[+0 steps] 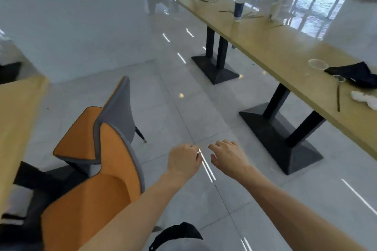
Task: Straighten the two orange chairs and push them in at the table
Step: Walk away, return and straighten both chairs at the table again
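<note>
Head view shows me both bare arms reaching forward over the pale tiled floor (163,108), holding nothing. My left hand (183,162) has its fingers (196,156) curled loosely downward, and my right hand (226,157) is spread a little, fingers loose and apart; neither touches a chair.

Both orange chairs sit at the left, beside the desk (16,120) whose wooden edge is cut off by the frame. The nearer chair (91,199) is close under my left forearm, which hides part of its backrest, and its legs are out of sight. The farther chair (81,140) stands just beyond it, with grey backing, one dark leg showing at its right. They appear angled differently from each other, though the wide lens bends that side and I cannot be sure how far under the desk they are.

Across the aisle, well apart, a long desk (285,51) on black pedestals carries a dark cup (238,9), a clear cup (318,64) and a dark cloth (355,73); smaller bits there are too blurred to name.
</note>
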Demonstrator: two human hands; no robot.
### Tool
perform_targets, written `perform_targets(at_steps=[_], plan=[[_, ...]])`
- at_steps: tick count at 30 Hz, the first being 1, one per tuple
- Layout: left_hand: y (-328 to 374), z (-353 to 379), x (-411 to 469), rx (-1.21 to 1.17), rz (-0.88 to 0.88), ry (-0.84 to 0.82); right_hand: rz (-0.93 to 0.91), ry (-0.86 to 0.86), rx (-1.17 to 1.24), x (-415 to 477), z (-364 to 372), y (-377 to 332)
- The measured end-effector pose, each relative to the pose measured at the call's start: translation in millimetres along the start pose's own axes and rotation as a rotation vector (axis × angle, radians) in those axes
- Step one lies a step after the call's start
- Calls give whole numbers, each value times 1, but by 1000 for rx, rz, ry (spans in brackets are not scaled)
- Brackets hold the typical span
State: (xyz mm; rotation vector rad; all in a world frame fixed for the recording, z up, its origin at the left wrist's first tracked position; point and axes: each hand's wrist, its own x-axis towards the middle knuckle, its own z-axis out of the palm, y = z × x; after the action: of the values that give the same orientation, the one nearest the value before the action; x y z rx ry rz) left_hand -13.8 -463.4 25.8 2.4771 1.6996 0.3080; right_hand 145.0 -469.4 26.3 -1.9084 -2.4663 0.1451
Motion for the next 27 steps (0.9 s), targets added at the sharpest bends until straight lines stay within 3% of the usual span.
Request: perform_targets(at_steps=[15, 27], plan=[[-99, -5, 106, 84, -561, 114, -679, -21, -36, 239, -6, -25], [-151, -31, 74, 114, -1112, 222, -1344, -141, -22, 338, -6, -150]])
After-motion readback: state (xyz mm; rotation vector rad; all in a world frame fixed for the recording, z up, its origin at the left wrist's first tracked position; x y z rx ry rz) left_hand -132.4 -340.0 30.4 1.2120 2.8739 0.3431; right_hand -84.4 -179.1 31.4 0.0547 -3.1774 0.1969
